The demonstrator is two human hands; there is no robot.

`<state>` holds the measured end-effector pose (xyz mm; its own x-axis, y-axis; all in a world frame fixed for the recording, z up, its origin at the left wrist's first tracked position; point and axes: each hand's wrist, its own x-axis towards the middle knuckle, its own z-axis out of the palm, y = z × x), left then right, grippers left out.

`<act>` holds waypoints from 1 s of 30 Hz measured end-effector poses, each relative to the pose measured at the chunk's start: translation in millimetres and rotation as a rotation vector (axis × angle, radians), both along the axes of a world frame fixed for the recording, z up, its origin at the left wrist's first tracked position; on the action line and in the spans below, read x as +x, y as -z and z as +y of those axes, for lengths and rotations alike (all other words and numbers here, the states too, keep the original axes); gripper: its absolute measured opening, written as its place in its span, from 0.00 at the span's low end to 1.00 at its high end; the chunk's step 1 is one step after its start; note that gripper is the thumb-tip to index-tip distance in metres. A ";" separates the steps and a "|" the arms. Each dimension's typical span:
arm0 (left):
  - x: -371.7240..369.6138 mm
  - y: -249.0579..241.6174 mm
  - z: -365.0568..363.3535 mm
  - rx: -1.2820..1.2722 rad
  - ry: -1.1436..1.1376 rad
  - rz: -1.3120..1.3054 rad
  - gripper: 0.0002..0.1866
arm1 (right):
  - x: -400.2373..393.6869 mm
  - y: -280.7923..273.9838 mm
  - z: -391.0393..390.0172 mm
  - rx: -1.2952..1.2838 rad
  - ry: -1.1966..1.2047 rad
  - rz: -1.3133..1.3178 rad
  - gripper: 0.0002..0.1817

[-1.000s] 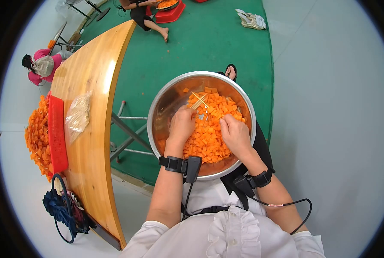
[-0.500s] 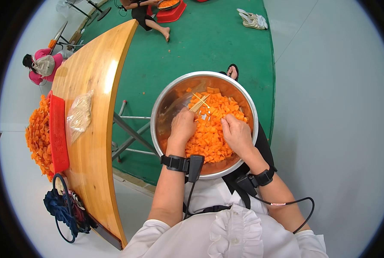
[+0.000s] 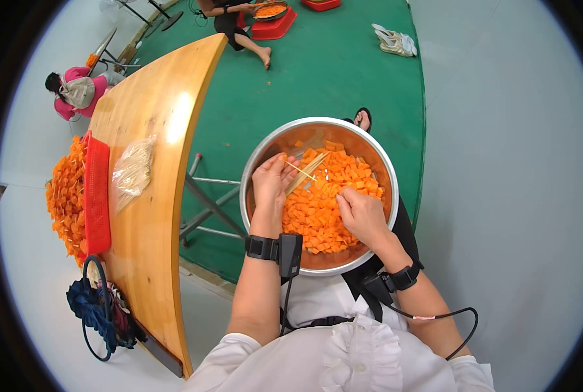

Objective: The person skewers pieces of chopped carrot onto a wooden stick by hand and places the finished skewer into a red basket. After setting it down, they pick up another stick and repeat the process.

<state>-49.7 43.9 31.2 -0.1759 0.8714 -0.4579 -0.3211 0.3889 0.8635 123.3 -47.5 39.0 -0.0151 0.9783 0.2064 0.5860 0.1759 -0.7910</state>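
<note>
A steel bowl (image 3: 391, 179) sits at my lap with many small orange carrot pieces (image 3: 314, 225) in it. My left hand (image 3: 272, 186) is over the bowl's left side, pinching the end of a thin bamboo skewer (image 3: 301, 171) that slants down to the right. Under it, a bundle of bamboo skewers (image 3: 315, 164) lies on the carrot. My right hand (image 3: 363, 212) is closed at the right side of the pile, thumb and finger pressed together. Whatever its fingertips hold is hidden among the orange pieces.
On the wooden table (image 3: 154, 261) at left are a red basket (image 3: 97, 196) heaped with skewered carrot (image 3: 68, 196) and a plastic bag of skewers (image 3: 135, 171). A blue bag (image 3: 92, 310) hangs by the near end. Two people (image 3: 82, 91) sit farther off. Shoes (image 3: 396, 40) lie on the green mat.
My left hand has lifted off the carrot and turned, its fingers now on one skewer's end. My right hand stays nearly in place. The whole view has shifted slightly.
</note>
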 end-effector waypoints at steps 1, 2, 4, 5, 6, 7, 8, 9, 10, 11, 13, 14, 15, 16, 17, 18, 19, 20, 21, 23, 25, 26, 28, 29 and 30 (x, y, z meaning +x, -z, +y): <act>-1.3 0.2 0.2 -0.011 -0.025 -0.109 0.10 | -0.4 -1.4 -0.4 0.017 -0.011 -0.020 0.10; -1.7 0.2 0.4 -0.005 -0.016 -0.119 0.11 | -0.8 1.0 -0.6 0.017 0.004 -0.026 0.10; -4.1 4.6 0.4 0.000 -0.018 -0.123 0.10 | -1.2 4.2 -0.9 0.027 0.015 -0.028 0.10; -3.4 4.7 -0.1 0.001 -0.019 -0.129 0.10 | -0.4 4.5 -0.8 0.031 0.020 -0.033 0.10; -2.8 3.3 -1.1 -0.006 -0.007 -0.126 0.09 | 0.0 3.9 -0.9 0.034 0.020 -0.039 0.10; -1.8 1.6 -1.7 -0.008 -0.008 -0.134 0.09 | -0.3 3.2 -0.9 0.037 0.019 -0.044 0.10; -1.3 0.2 -2.3 -0.010 -0.010 -0.140 0.09 | -0.9 2.5 -1.1 0.039 0.017 -0.048 0.10; -1.5 -0.7 -2.8 -0.012 -0.012 -0.146 0.09 | -1.1 1.9 -1.3 0.026 0.017 -0.047 0.10; -2.2 -0.6 -3.0 -0.012 -0.004 -0.156 0.09 | -1.0 1.3 -1.5 0.013 0.017 -0.046 0.09; -3.0 0.3 -2.9 -0.012 0.005 -0.166 0.09 | -0.8 0.8 -1.7 -0.001 0.017 -0.045 0.09; -3.4 -0.1 -2.9 -0.007 0.012 -0.182 0.09 | -0.5 2.3 -1.5 0.003 0.018 -0.052 0.09; -3.3 -0.6 -3.2 -0.003 0.011 -0.187 0.09 | -0.5 2.9 -1.6 0.005 0.019 -0.055 0.09; -3.3 -0.9 -3.4 0.000 0.009 -0.191 0.09 | -0.6 2.8 -1.7 0.009 0.018 -0.057 0.09; -3.3 -0.9 -3.4 -0.001 0.010 -0.189 0.09 | -0.6 2.5 -1.7 0.014 0.017 -0.060 0.09; -3.4 -0.7 -3.3 -0.001 0.010 -0.188 0.09 | -0.5 2.2 -1.6 0.020 0.016 -0.062 0.09; -3.5 -0.4 -3.4 -0.002 0.011 -0.186 0.09 | -0.5 1.4 -1.9 0.012 0.015 -0.069 0.09; -3.7 -0.2 -3.5 -0.001 0.015 -0.190 0.09 | -0.4 0.3 -2.1 0.005 0.013 -0.076 0.09; -4.1 0.0 -3.6 0.001 0.018 -0.193 0.09 | -0.3 -0.5 -2.2 -0.002 0.012 -0.084 0.09; -4.5 0.2 -3.2 0.004 0.022 -0.196 0.09 | -0.4 0.2 -1.9 0.018 0.014 -0.086 0.09; -4.6 2.5 -1.8 -0.001 0.022 -0.178 0.09 | -1.2 2.7 -0.6 0.060 0.018 -0.090 0.09; -4.6 3.3 -1.4 -0.004 0.017 -0.171 0.08 | -1.1 2.9 -0.6 0.056 0.018 -0.086 0.09; -4.5 3.3 -1.4 -0.005 0.013 -0.173 0.08 | -1.0 2.8 -0.8 0.053 0.018 -0.085 0.09; -4.5 4.0 -1.0 -0.006 0.010 -0.175 0.07 | -0.6 1.1 -0.8 0.056 0.014 -0.089 0.09; -4.9 4.7 -0.9 -0.005 0.009 -0.175 0.07 | -0.4 0.6 -1.0 0.058 0.011 -0.091 0.09; -5.4 5.4 -0.9 -0.005 0.008 -0.175 0.07 | -0.4 0.7 -1.3 0.061 0.012 -0.089 0.10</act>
